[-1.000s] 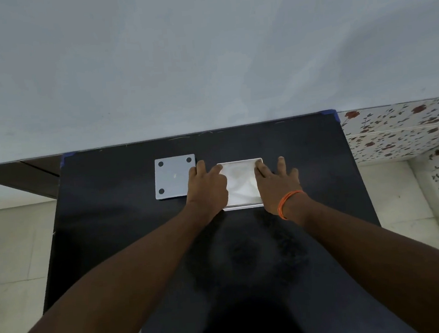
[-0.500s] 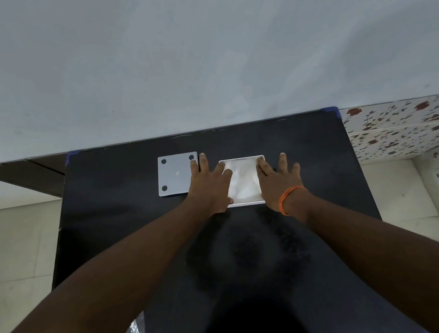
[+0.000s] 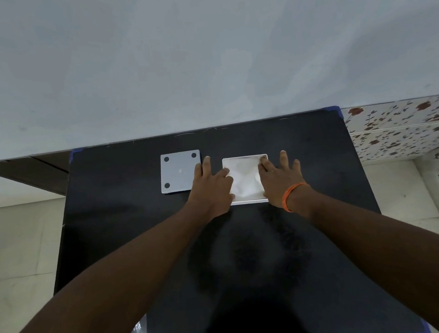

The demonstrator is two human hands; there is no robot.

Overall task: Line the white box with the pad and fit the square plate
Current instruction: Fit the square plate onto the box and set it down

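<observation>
A white box (image 3: 248, 201) sits on the black table (image 3: 128, 227), with a soft white pad (image 3: 246, 180) lying wrinkled inside it. My left hand (image 3: 211, 187) lies flat over the box's left edge, fingers spread, thumb on the pad. My right hand (image 3: 278, 179), with an orange band at the wrist, rests flat over the right edge, fingertips on the pad. The grey square plate (image 3: 177, 171), with dark round feet at three visible corners, lies flat just left of my left hand, its near right corner hidden under my fingers.
A crumpled clear plastic bag (image 3: 137, 331) hangs at the table's near left edge. A pale wall stands behind the table. Tiled floor lies left and right, and a flower-patterned tiled ledge (image 3: 401, 129) is at the far right.
Both hands have spread their fingers and slid slightly outward and forward on the pad. The plate and box have stayed in place.
</observation>
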